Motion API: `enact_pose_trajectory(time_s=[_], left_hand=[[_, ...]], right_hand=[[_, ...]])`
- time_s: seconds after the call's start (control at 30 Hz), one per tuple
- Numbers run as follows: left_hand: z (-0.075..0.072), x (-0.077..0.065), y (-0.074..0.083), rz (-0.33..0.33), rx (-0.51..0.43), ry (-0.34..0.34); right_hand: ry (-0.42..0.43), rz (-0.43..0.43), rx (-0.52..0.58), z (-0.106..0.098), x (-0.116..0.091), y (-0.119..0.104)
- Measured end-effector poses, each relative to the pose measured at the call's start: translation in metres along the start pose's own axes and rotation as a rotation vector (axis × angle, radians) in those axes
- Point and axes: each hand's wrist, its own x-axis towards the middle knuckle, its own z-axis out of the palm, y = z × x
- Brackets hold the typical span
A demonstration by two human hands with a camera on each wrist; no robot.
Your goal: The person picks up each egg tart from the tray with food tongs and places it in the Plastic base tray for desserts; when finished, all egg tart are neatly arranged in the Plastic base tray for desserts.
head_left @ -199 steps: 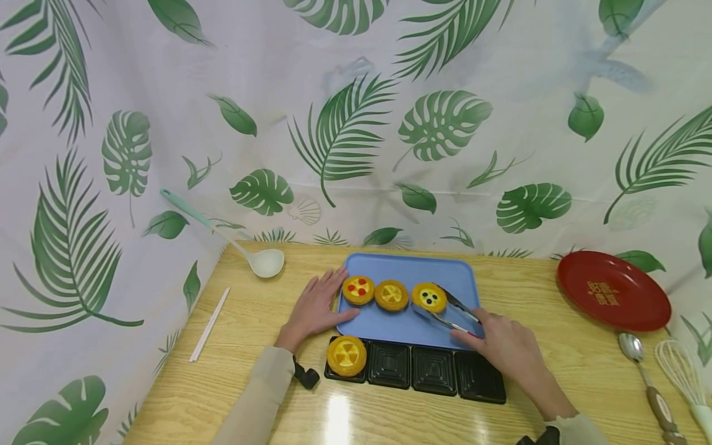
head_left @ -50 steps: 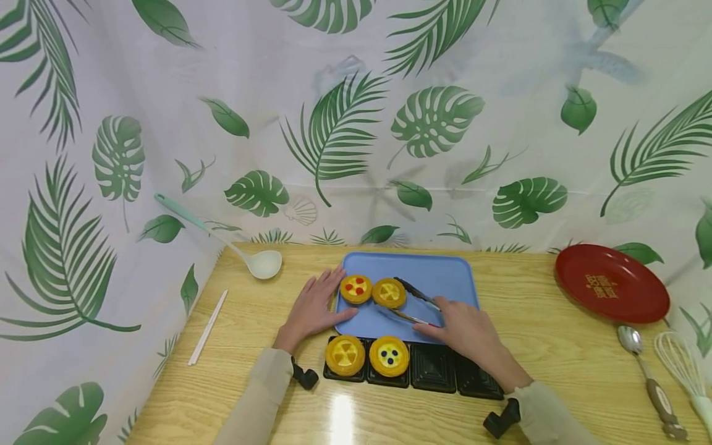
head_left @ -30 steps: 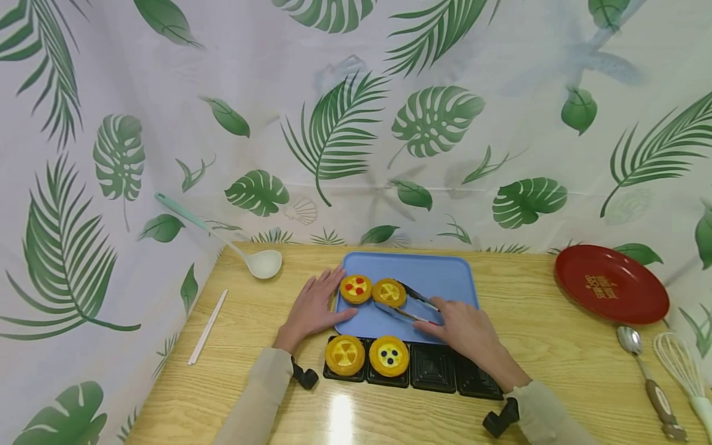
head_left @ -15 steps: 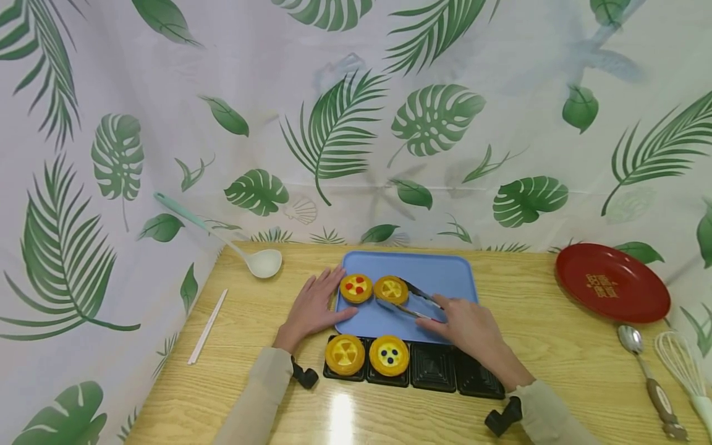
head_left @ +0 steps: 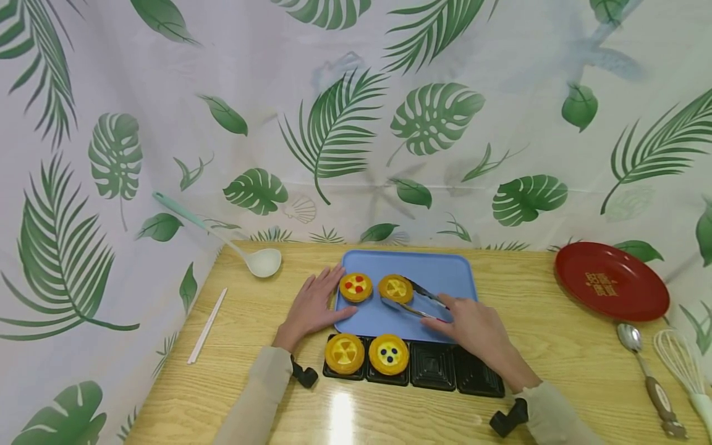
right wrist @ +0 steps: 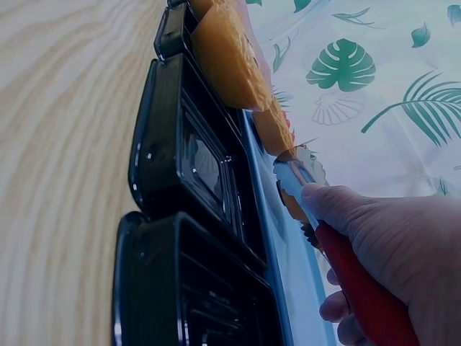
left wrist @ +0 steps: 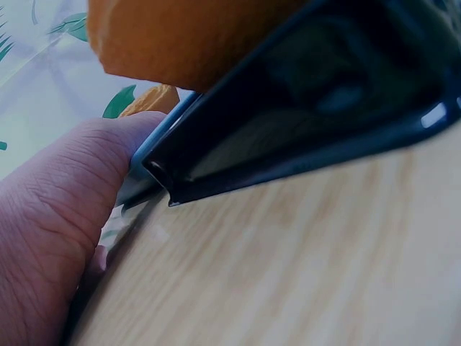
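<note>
White ladle with green handle (head_left: 264, 262), white chopsticks (head_left: 207, 326), red plate (head_left: 612, 282), spoon (head_left: 648, 377), whisk (head_left: 683, 361)

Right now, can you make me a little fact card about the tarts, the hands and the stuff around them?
Left hand: rests at the blue tray's left edge
Right hand: holds tongs
Tongs' tips: either side of a plain yellow tart; can't tell if squeezing
Also on blue tray: red-dotted tart
Black squares: four in a row; left two hold a yellow-patterned tart and a blue-dotted tart
Far left: ladle, chopsticks
Far right: red plate, spoon, whisk
</note>
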Motion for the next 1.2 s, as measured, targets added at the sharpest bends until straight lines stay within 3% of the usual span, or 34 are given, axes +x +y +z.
enact_pose_trajectory(time_s=[0.73, 1.2], left_hand=[[0.002, -0.002, -0.001, -0.002, 0.005, 0.005], [-0.001, 0.0, 0.001, -0.005, 0.003, -0.009]], right_hand=[[0.024, 0.002, -0.003, -0.007, -0.016, 0.005], [0.017, 0.035, 0.024, -0.025, -0.049, 0.011]])
